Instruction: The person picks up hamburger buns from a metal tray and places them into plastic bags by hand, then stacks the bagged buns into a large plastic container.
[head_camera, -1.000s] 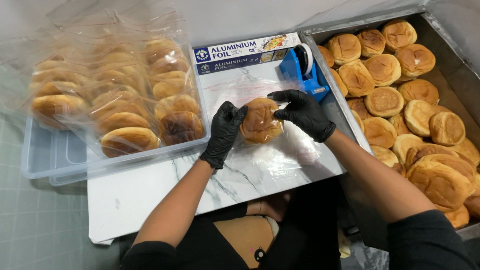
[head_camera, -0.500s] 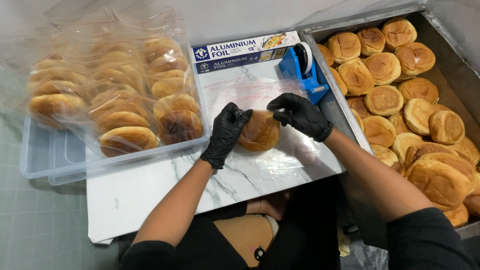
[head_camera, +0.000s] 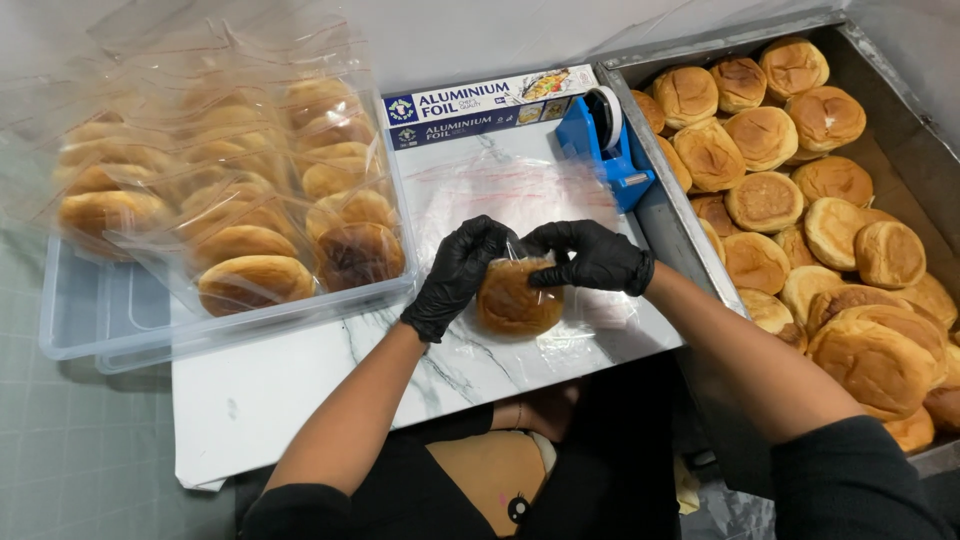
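Observation:
Both my hands wear black gloves and meet over a round brown bun (head_camera: 518, 300) in a clear plastic bag, held just above the marble-patterned board (head_camera: 330, 385). My left hand (head_camera: 455, 272) grips the bag's left side. My right hand (head_camera: 590, 256) pinches the bag's top edge above the bun. A stack of flat clear bags (head_camera: 500, 185) lies on the board just behind my hands.
A clear tub (head_camera: 110, 320) at the left holds several bagged buns (head_camera: 255, 282). A metal tray (head_camera: 905, 125) at the right is full of unwrapped buns (head_camera: 765, 200). A blue tape dispenser (head_camera: 610, 150) and two long foil boxes (head_camera: 480, 110) sit behind the board.
The bun has gone from bare in my fingers to inside the clear bag. My hands have drawn closer together and now pinch the bag's opening above it.

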